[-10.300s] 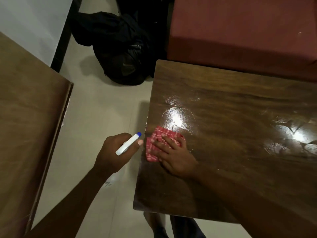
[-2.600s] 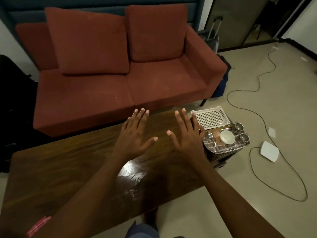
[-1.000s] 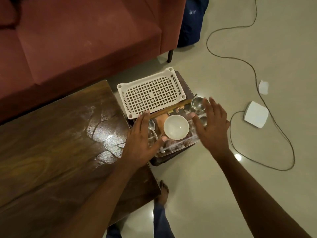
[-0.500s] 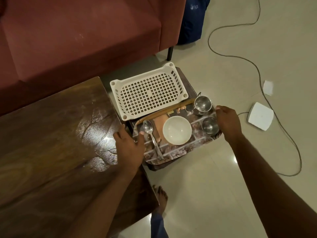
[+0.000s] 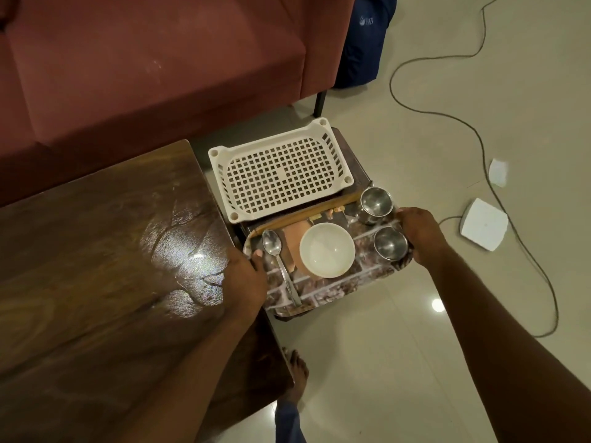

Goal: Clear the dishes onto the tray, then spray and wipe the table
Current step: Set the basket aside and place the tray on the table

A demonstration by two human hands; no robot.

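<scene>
Gripping a patterned tray at its two short ends, the left hand closes over the near-left rim and the right hand over the far-right rim. The tray sits on a low dark stand just beside the right end of the wooden table, whose top shines with wet streaks. On the tray lie a white bowl in the middle, a metal spoon to its left, and two steel cups to its right. A white perforated basket lies just behind the tray, touching its far edge. A red sofa runs along the table's far side, close behind it. A dark blue bag with a small white logo, too blurred to read, stands by the sofa's end. To the right, open tiled floor carries a looping cable, a white box and a scrap of paper. A bare foot stands at the table's near corner.
</scene>
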